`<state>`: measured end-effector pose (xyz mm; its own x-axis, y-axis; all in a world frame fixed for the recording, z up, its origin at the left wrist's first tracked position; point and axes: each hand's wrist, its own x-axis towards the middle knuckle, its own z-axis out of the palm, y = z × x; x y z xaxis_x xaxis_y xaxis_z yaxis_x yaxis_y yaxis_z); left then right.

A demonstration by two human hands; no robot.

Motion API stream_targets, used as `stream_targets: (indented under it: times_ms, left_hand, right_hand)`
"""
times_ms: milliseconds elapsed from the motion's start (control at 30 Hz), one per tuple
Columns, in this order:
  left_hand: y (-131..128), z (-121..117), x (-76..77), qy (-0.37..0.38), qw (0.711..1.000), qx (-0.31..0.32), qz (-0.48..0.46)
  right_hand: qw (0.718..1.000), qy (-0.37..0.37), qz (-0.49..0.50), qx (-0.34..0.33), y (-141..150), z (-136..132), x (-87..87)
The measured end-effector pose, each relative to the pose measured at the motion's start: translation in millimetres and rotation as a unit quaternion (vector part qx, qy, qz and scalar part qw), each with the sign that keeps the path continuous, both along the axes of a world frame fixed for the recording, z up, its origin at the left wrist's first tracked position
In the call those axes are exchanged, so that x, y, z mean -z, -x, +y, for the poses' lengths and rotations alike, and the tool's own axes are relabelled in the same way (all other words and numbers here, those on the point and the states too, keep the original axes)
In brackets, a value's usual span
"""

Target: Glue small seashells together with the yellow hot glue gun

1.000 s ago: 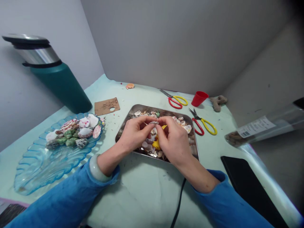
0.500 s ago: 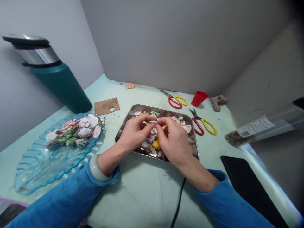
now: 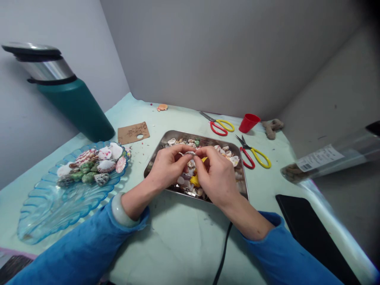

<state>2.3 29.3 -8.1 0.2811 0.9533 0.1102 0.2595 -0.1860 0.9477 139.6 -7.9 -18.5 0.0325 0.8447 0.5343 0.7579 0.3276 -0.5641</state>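
Observation:
Between the thumbs and fingertips of both hands is a small grey-white piece (image 3: pixel 190 153), which looks like a shell but is mostly covered. My left hand (image 3: pixel 168 166) pinches it from the left, and my right hand (image 3: pixel 218 174) from the right. Both are held over a metal tray (image 3: pixel 245 186) filled with small shells (image 3: pixel 180 181). Something yellow (image 3: pixel 194 181) lies among them, partly behind my right fingers. To the left, a blue scalloped glass dish (image 3: pixel 68 206) carries larger spotted shells (image 3: pixel 107 166) and green ones.
Two pairs of scissors (image 3: pixel 218 126) with red and yellow handles lie behind and right of the tray. Further right are a red cup (image 3: pixel 249 123), a clear tube (image 3: pixel 326 158) and a black flat object (image 3: pixel 308 229). A teal bottle (image 3: pixel 77 105) and brown card (image 3: pixel 133 133) stand left.
The piece between my fingertips shows slightly more and has tilted a little. Both hands stay almost in place.

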Motion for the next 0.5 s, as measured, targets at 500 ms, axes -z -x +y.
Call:
stream_targets:
  times_ms: [500]
  left_hand:
    - [0.2, -0.7, -2.0, 0.005, 1.000, 0.014, -0.007]
  right_hand:
    - [1.000, 0.002, 0.004, 0.001, 0.3, -0.4, 0.4]
